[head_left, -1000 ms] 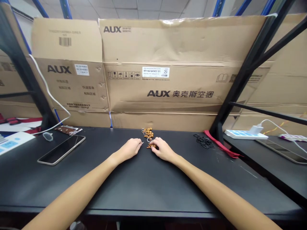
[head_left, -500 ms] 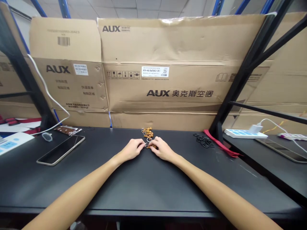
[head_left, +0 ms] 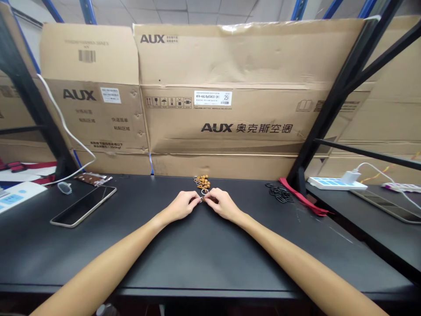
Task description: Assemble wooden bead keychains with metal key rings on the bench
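My left hand is closed, its thumb and forefinger pinching a small metal ring just above the black table. Facing it, my right hand pinches a small brown beaded piece against that ring; the fingers cover most of it. Whether the two are joined cannot be made out. Right behind the fingertips lies a second silvery ring. It touches or nearly touches a little heap of brown beaded pendants with metal rings among them.
A phone and a brown wrapped packet lie to the left, near a power strip. Black loops and a red strap are to the right. Cardboard walls the back; dark frame posts flank it.
My right fingertips have moved slightly left, closer to my left fingertips. The brown beads that showed under my right hand are now mostly covered. My left hand has barely moved.
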Available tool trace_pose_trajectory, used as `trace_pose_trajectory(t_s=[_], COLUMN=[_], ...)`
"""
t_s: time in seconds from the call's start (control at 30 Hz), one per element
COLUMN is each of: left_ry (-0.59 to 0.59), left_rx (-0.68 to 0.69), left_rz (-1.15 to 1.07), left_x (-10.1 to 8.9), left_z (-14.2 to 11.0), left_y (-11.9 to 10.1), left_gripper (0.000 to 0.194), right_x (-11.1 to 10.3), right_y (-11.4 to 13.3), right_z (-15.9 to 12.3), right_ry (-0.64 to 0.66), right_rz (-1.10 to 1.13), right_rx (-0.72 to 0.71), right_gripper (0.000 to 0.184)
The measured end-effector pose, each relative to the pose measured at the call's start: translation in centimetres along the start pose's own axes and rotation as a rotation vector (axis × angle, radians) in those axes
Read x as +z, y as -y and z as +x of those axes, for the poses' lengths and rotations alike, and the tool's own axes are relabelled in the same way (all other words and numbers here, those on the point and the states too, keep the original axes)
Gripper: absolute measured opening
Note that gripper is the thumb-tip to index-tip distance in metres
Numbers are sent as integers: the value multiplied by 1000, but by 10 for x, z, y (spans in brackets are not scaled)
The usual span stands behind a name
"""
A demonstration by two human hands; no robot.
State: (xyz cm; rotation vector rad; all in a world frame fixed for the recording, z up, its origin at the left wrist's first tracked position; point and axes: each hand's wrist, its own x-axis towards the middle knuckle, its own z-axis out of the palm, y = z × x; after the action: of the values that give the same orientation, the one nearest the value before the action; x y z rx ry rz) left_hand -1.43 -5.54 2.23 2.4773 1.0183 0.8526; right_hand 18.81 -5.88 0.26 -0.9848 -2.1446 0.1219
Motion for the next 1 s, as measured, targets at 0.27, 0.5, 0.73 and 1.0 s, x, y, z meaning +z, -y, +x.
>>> trace_pose_trajectory(t_s=[0.27, 0.5, 0.73, 1.0], left_ry=[20, 35, 39, 7], left_rx=[16, -8, 9, 56], left_rz=[-31, -81, -126, -129], left_x=[-1, -4, -3, -3], left_z=[-1, -1, 0, 1], left_y=[-3, -4, -1, 1], left_gripper=[26, 28, 26, 22], right_x=[-2, -3, -2, 0], right_y=[3, 3, 1, 1], right_z=[1, 1, 1, 0], right_ry=[-12, 24, 30, 63], right_rz=[53, 122, 125, 27], right_rx=[41, 93, 92, -19], right_gripper=[12, 17, 17, 13])
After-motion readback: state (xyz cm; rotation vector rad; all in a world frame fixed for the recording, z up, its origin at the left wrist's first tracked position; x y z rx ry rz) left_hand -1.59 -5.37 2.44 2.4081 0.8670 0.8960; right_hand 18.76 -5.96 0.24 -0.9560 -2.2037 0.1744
